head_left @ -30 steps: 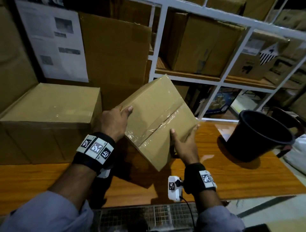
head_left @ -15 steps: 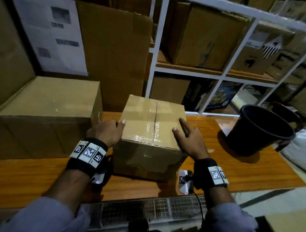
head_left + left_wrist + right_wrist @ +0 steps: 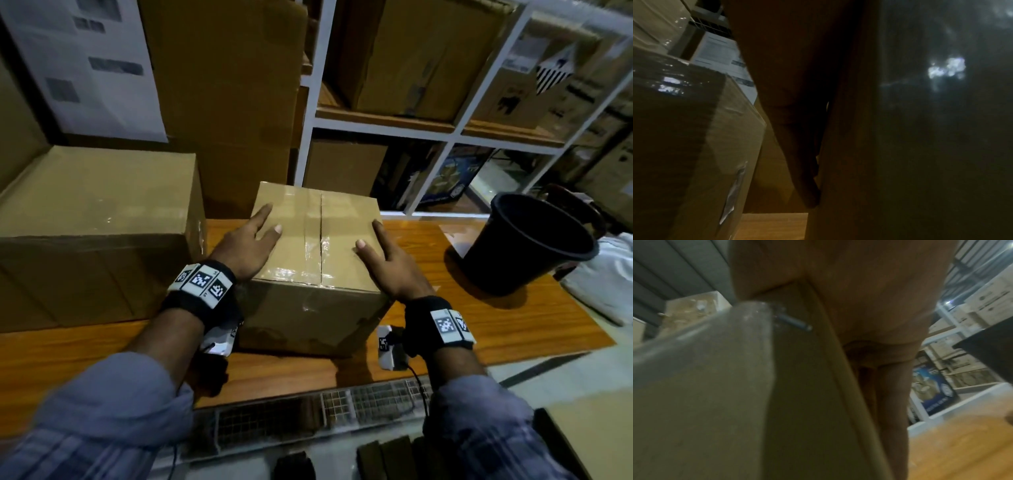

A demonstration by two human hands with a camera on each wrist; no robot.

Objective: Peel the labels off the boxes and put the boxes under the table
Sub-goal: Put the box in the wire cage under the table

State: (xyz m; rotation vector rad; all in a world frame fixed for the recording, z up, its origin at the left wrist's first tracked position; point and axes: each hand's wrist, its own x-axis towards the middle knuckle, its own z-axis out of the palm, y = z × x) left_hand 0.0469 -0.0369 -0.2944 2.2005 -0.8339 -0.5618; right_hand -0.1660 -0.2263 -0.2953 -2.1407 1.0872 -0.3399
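While upright on the wooden tabletop (image 3: 479, 329): small brown cardboard box (image 3: 318, 301) sealed with clear tape along its top seam, near the front edge.
Left hand (image 3: 248, 245): flat against the box's left top edge — fingers straight, thumb lying on the lid.
Right hand (image 3: 388, 263): flat against the right top edge, fingers extended, thumb on the lid.
Grasp: neither curled round anything — only pressing the sides.
Left of box: larger taped brown cardboard carton (image 3: 92, 226), just beside the left hand.
Right of box: black plastic bucket (image 3: 527, 246), tilted, well apart.
Behind: white metal shelving (image 3: 310, 113) stacked with cartons.
Left wrist view: dark, fingers (image 3: 807, 186) pointing down along the box wall.
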